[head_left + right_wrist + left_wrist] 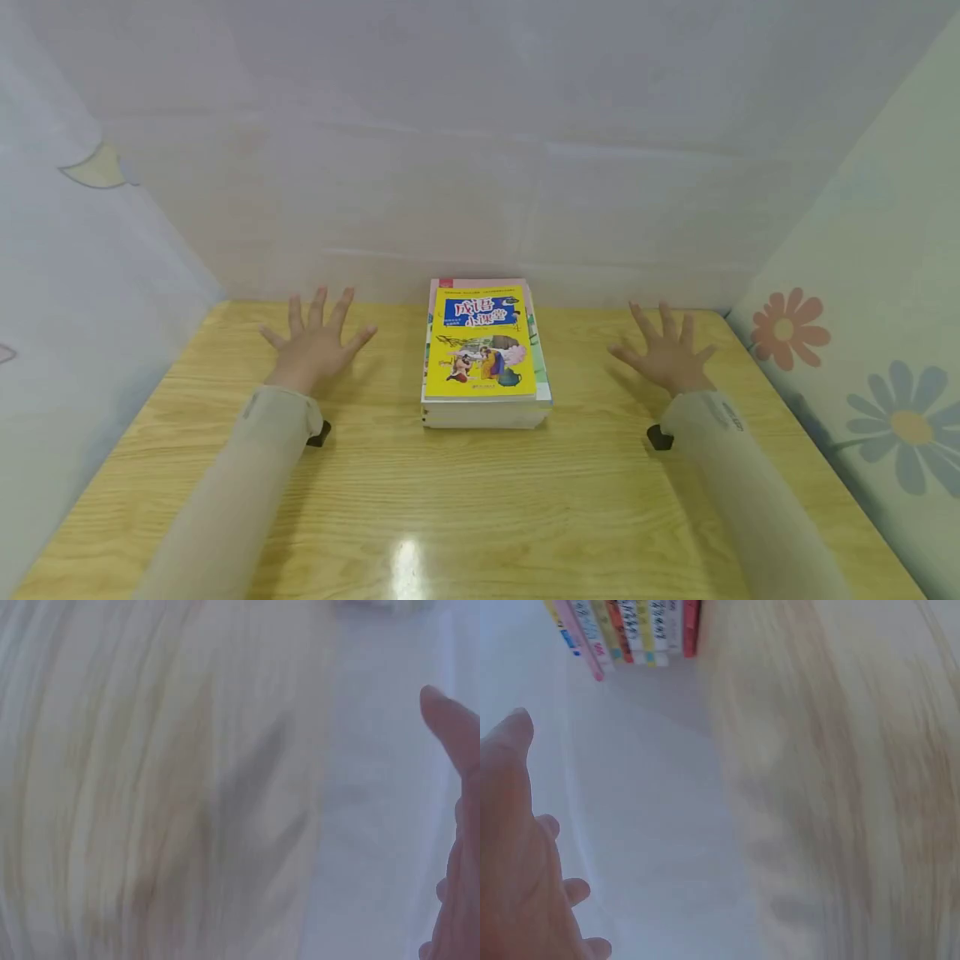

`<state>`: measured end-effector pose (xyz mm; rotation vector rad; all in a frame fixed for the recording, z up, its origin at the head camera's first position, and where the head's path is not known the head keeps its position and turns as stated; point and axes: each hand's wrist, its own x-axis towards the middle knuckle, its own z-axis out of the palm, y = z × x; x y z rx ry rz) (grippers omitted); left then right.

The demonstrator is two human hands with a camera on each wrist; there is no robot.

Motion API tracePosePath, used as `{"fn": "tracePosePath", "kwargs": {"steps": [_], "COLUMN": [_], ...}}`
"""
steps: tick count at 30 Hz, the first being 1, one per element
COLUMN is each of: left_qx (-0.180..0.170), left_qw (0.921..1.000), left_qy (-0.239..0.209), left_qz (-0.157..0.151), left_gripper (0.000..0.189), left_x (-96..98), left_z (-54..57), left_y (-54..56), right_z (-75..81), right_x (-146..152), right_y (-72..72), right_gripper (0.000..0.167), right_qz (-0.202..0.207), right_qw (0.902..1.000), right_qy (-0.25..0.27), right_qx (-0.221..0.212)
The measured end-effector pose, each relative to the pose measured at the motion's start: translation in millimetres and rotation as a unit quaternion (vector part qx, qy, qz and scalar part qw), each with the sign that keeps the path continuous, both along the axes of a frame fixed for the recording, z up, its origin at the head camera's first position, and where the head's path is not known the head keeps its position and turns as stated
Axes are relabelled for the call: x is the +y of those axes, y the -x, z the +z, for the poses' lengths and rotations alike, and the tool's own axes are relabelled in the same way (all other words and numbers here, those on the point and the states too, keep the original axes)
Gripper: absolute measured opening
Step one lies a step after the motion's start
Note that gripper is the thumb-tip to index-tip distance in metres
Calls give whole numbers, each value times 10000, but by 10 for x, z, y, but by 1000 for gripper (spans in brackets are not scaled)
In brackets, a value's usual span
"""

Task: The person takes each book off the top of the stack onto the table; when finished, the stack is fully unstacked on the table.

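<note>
A stack of books (483, 346) lies flat near the back of the wooden table, topped by a yellow book with a blue title band and drawn figures. Several coloured spines of the stack (641, 630) show at the top of the left wrist view. To the left of the stack, my left hand (311, 346) is held above the table with its fingers spread, holding nothing. My right hand (667, 354) is on the other side, also spread and holding nothing, apart from the books. Both hands cast shadows on the wood.
The wooden table (480, 500) reaches back to a pale cloth wall (480, 167). Side cloths close in on the left and right; the right one bears a red flower (783, 329) and a blue flower (911, 427). A dark wrist camera sits under each sleeve.
</note>
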<state>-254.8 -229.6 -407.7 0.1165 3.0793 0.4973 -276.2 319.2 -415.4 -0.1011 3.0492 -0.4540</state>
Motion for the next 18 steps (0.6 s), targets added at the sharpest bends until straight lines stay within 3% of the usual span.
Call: {"fn": "tracePosePath", "kwargs": {"steps": [5,9,13,18], "left_qx": [790,1480,1711,1489], "left_qw": [9958,9823,9627,9445], "left_qy": [-455,-1125,-2026,-2817], "left_qz": [-110,-246,-545,-797], "left_gripper": [85,79,72,70], "left_x": [122,316,528,722], "left_z": [41,65,87,85], "left_y": [-76,-150,-217,-292], "right_z": [47,37,20,-56], "right_x": [-236,-478,-725,-995], "right_y": [-85,-192,-298,-365], "right_gripper": [87,77,70,61], "right_qz": [93,298,478,512], "right_qw": [9972,9832,9489,9076], "right_qy": [538,1523,2912,4053], "right_qx": [508,965,1120,972]}}
